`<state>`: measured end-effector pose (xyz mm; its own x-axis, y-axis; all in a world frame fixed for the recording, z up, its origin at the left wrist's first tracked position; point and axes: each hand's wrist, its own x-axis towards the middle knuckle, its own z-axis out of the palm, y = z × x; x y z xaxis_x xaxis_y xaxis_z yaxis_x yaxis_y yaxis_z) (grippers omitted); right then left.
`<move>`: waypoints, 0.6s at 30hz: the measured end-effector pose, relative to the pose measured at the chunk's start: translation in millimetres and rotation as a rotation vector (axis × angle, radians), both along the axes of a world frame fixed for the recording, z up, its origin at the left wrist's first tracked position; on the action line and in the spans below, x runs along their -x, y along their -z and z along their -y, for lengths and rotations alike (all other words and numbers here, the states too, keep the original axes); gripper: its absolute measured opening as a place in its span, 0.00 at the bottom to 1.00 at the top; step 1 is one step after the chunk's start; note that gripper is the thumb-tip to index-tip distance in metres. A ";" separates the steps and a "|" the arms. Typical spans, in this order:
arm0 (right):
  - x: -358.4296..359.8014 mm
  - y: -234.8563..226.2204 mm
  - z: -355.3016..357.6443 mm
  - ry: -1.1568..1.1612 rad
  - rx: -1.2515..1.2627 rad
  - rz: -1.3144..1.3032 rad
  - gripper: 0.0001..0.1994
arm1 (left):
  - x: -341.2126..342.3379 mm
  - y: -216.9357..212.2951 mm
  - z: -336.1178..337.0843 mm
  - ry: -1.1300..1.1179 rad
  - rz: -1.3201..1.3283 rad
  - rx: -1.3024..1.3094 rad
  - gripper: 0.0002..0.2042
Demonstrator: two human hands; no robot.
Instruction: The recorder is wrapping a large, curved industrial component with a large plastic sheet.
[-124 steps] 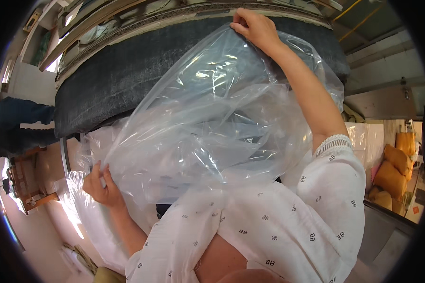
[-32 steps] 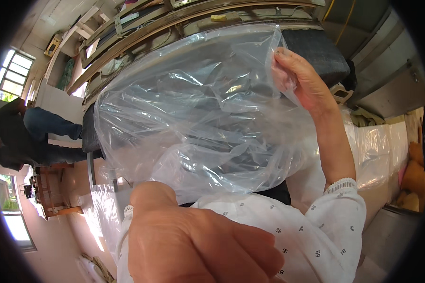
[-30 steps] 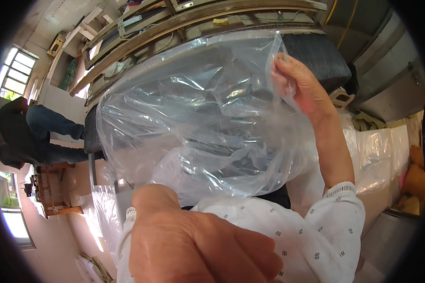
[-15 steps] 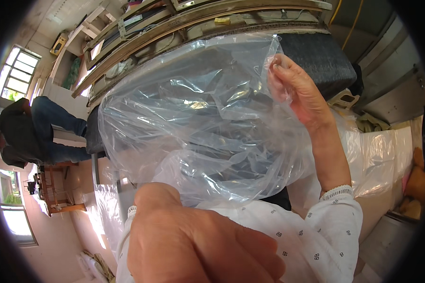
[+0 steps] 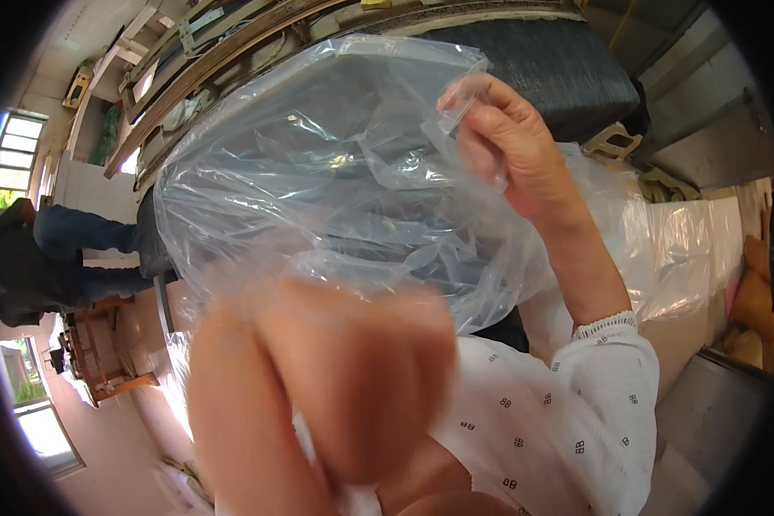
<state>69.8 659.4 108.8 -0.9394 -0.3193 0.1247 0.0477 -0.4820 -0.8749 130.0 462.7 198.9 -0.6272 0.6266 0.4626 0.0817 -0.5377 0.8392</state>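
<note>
Workshop-looking place with shelves [image 5: 189, 52] up along the wall, windows [image 5: 13, 163] off to the left, and another person [image 5: 43, 258] in dark clothes and jeans over there doing their own thing. Behind everything sits a big dark roll [image 5: 542, 69] of fabric-like stuff.

Front and centre is a large clear bag [image 5: 318, 189], held up in the air between the two hands, filling most of the view. The right hand [image 5: 512, 146] is raised high and pinching the bag's upper edge between thumb and fingertips, so it's closed on the film. The left hand [image 5: 335, 387] is right up against the camera, blurry, curled into a fist at the bag's lower end; looks like it's bunching the plastic, but I honestly can't tell for sure.

Handling-wise I'd say this thing is super light, floppy and a bit slippery. It crinkles and balloons, no stiffness at all. Best grip is probably a pinch right at the rim or a gathered handful, since flat film would slide out of your fingers.

Long axis runs on a slant, from the fist at lower left up to the pinched edge at upper right. Can't make out which end is the opening.
</note>
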 end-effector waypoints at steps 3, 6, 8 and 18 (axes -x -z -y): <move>-8.4 -1.8 24.2 0.011 -0.004 -0.056 0.04 | 45.2 9.5 8.8 -0.909 -0.507 0.455 0.07; -18.0 -1.5 24.2 0.029 -0.100 -0.091 0.02 | 76.2 4.6 -2.0 -0.857 -0.781 0.676 0.09; -20.9 -3.4 26.6 0.062 -0.131 -0.105 0.03 | 76.0 -3.9 -12.1 -0.566 -0.455 0.966 0.10; -22.4 1.7 29.9 0.161 -0.274 -0.219 0.05 | 81.3 55.6 8.8 -0.551 -0.674 0.590 0.06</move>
<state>92.3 629.5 107.1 -0.9408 -0.2194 0.2585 -0.2118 -0.2150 -0.9534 48.7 453.9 143.4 -0.6204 0.5725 0.5360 0.7381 0.1953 0.6457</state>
